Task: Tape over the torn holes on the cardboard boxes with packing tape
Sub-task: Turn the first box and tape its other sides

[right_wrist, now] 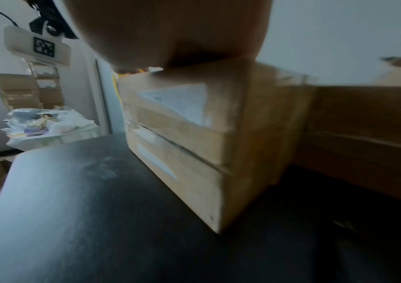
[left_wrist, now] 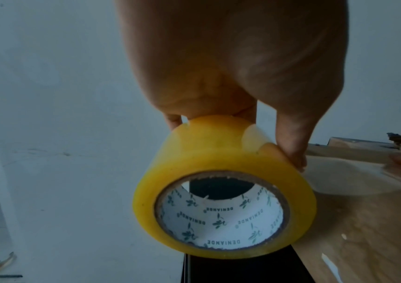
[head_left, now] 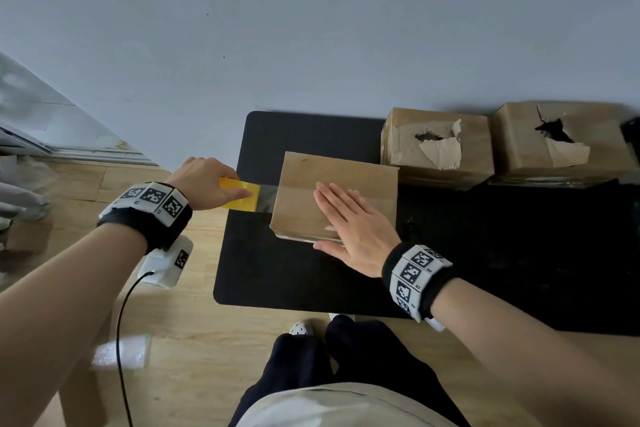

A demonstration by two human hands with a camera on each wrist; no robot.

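Just off the left edge of the black surface (head_left: 277, 274), the left hand (head_left: 204, 184) grips the yellow packing tape roll (head_left: 240, 196), a clear strip (head_left: 266, 198) stretching onto the near cardboard box (head_left: 332, 177). The right hand (head_left: 353, 229) lies flat and open on its top. Two torn boxes (head_left: 436, 146) (head_left: 557, 139) stand behind, along the wall.

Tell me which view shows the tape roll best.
Left wrist: the yellow tape roll fills the frame, its printed core and the left hand gripping it both plain. Head shows only its side; right wrist, a yellow sliver.
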